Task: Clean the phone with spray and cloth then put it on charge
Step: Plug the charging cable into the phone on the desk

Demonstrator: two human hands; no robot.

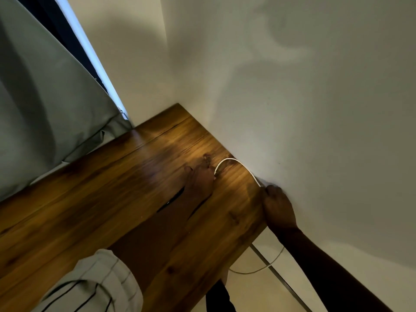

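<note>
The phone (171, 201) shows only as dark slivers under my left wrist, flat on the wooden table (94, 199). My left hand (200, 180) lies over it with fingers reaching toward the wall. A white charging cable (234, 160) arcs from the thumb side of that hand to my right hand (278, 207). The blur hides whether my left fingers pinch the cable's end. At the table's edge by the wall, my right hand grips the cable in curled fingers. No spray or cloth is in view.
The table fits into a corner of white walls (292, 97). A grey curtain (45, 109) hangs at the left. Below the table's right edge the cable (258, 270) loops down past a metal leg (276, 275).
</note>
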